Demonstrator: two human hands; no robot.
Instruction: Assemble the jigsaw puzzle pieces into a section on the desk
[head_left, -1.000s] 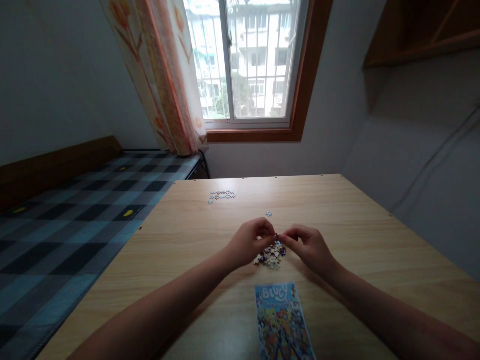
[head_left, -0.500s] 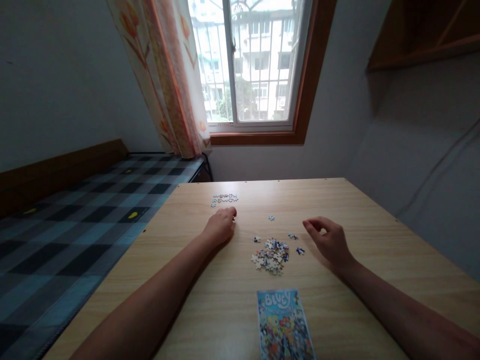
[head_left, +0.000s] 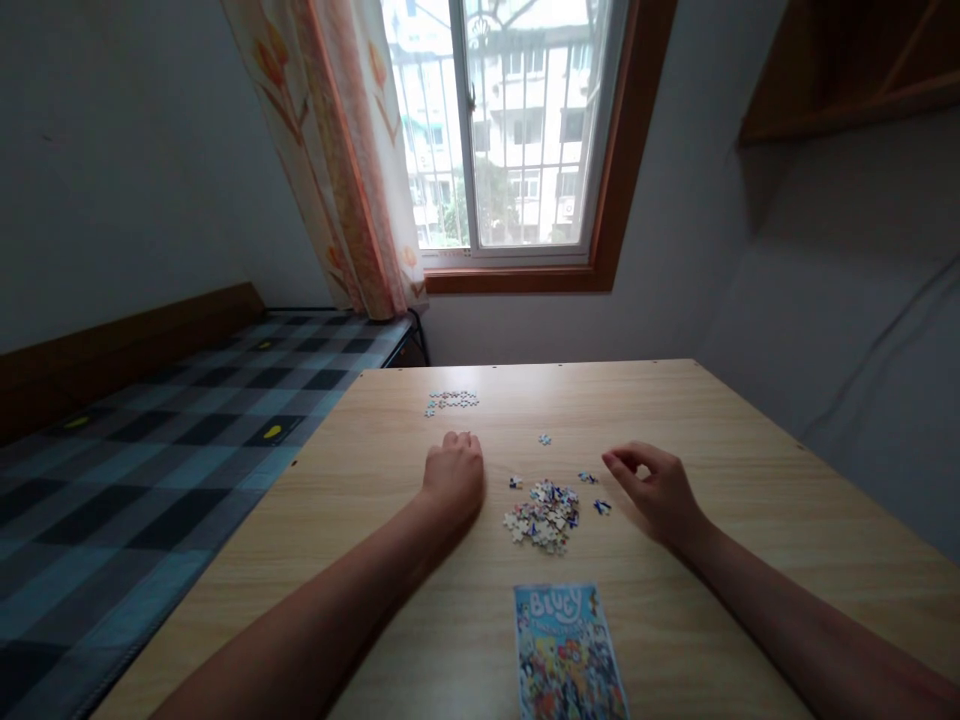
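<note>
A small heap of loose puzzle pieces (head_left: 546, 516) lies in the middle of the wooden table (head_left: 750, 520). My left hand (head_left: 454, 472) rests on the table to the left of the heap, fingers curled under; what they hold, if anything, is hidden. To the right of the heap my right hand (head_left: 654, 484) hovers with its fingers loosely curved and apart, empty, close to two stray pieces (head_left: 592, 490). A joined strip of pieces (head_left: 451, 401) lies farther back on the left. One single piece (head_left: 544, 439) sits behind the heap.
A colourful picture card (head_left: 568, 652) lies at the near edge of the table. A bed with a checked blue cover (head_left: 150, 440) stands to the left. Behind the table are a window (head_left: 510, 130) and a patterned curtain (head_left: 337, 150). A wooden shelf (head_left: 847, 70) hangs at upper right.
Both hands were pinching pieces together over the heap, then they parted. The left hand went out toward the joined strip and has drawn back a little; the right hand moved right.
</note>
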